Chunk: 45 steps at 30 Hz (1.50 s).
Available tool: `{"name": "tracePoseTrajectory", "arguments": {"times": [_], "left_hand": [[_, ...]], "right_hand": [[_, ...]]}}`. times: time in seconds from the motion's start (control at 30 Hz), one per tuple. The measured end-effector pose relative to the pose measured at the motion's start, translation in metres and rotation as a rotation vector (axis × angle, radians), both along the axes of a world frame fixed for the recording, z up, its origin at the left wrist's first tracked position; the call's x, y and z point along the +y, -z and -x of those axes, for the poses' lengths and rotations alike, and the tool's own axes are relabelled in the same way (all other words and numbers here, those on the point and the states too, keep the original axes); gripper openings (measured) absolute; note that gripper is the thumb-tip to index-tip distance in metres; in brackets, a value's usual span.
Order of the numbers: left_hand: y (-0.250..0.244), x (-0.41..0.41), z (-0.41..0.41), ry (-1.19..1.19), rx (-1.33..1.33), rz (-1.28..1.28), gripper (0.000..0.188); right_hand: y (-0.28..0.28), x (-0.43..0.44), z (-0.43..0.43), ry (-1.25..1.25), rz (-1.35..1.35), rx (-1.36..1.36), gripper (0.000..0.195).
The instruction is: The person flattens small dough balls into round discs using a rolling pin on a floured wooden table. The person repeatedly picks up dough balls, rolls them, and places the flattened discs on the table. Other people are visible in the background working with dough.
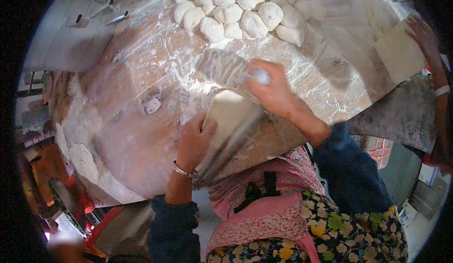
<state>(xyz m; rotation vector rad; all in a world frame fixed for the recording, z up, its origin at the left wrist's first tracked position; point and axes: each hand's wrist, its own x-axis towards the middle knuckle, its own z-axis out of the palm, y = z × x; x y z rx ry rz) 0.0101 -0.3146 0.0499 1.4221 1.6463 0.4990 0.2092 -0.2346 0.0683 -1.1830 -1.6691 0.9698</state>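
My left hand [196, 139], with a metal bangle at the wrist, grips the near-left edge of a flat, pale piece of dough [228, 112] on the floured wooden table. My right hand [270, 86] is curled and blurred, just beyond the dough's right side. A whitish, rounded thing [261, 75] shows between its thumb and fingers; what it is cannot be told. A grey, blurred cloth-like piece [223, 66] extends left from the right hand over the flour. Dough balls [228, 13] lie heaped at the far side of the table.
Flattened dough rounds [84, 162] lie at the left edge. A small flour-covered patch [153, 103] is left of centre. At the far right, another person's hand [421, 33] touches a pale sheet [400, 54]. Another person's head is at lower left. Metal handles [116, 18] show at upper left.
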Motion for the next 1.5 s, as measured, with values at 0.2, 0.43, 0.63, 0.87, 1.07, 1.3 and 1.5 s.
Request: {"name": "tracePoseTrajectory", "arguments": {"times": [0.2, 0.43, 0.63, 0.87, 1.07, 1.3, 1.5], "left_hand": [[-0.008, 0.033, -0.008, -0.036, 0.107, -0.101, 0.03], [0.015, 0.008, 0.002, -0.154, 0.019, -0.17, 0.026], [-0.003, 0.007, 0.002, -0.013, -0.162, 0.075, 0.032], [-0.003, 0.028, 0.003, 0.094, 0.152, -0.209, 0.034], [-0.003, 0.002, -0.002, -0.327, -0.485, 0.16, 0.034], [-0.026, 0.018, 0.002, 0.126, 0.058, 0.075, 0.031], [0.031, -0.004, 0.03, 0.278, 0.187, -0.365, 0.031]], "right_hand": [[0.005, 0.049, 0.06, -0.048, -0.123, 0.047, 0.019], [0.006, -0.032, -0.036, 0.016, 0.181, 0.017, 0.018], [0.007, 0.031, 0.027, -0.063, -0.043, -0.004, 0.018], [0.0, 0.002, 0.008, 0.019, -0.09, 0.082, 0.014], [0.005, -0.031, -0.032, 0.079, 0.26, 0.068, 0.013], [0.016, 0.038, 0.049, -0.053, -0.226, 0.034, 0.024], [0.018, -0.036, -0.032, 0.271, 0.453, 0.245, 0.016]]}}
